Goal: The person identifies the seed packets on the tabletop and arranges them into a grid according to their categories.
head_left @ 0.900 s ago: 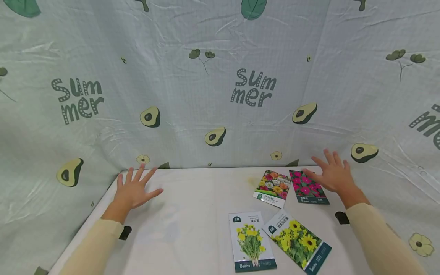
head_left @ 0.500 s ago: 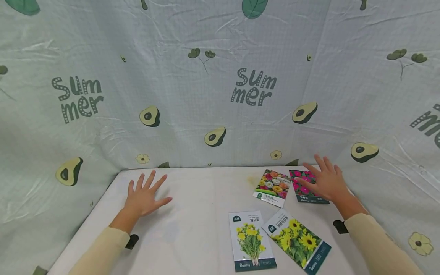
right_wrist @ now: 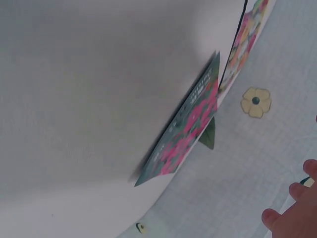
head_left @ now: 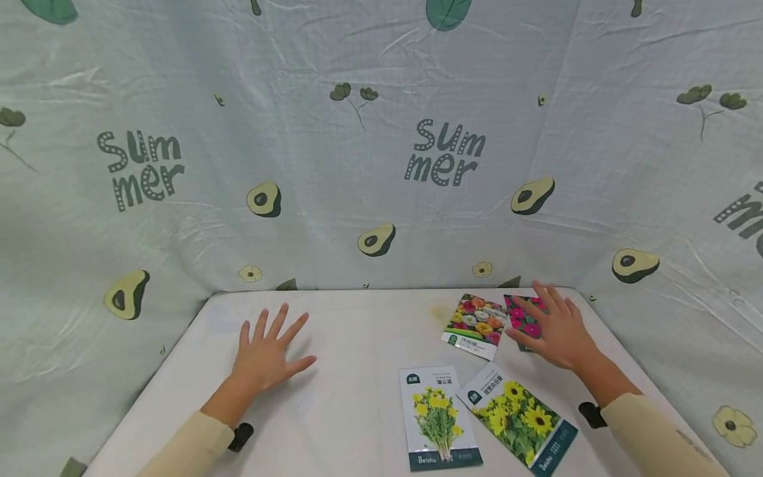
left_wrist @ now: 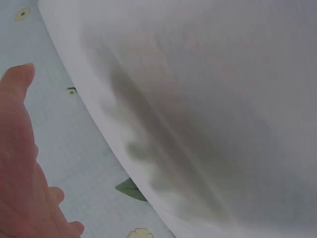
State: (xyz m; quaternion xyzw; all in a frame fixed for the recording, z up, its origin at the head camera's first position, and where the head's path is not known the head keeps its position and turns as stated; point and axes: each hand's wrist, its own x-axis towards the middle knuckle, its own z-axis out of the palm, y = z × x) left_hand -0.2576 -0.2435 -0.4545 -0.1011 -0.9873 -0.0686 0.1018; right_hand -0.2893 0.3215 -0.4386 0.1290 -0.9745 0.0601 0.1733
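My left hand (head_left: 265, 358) hovers over the left half of the white table, fingers spread and holding nothing. On the right, my right hand (head_left: 557, 334) is spread above a seed packet with pink flowers (head_left: 524, 318) and partly covers it; the right wrist view shows a gap between them. Just left of that packet lies one with multicoloured blooms (head_left: 475, 324). Nearer the front are a packet with a bunch of yellow flowers (head_left: 438, 417) and a tilted packet with sunflower-like blooms (head_left: 518, 417), their edges close together.
The white table (head_left: 334, 384) ends at the back against a pale curtain (head_left: 322, 146) printed with avocados and lettering. The curtain also hangs along both sides. A black strap part shows at each wrist.
Both hands have come nearer the front; the left has shifted right, the right slightly left, over the pink-flower packet. The packets keep their places on the table.
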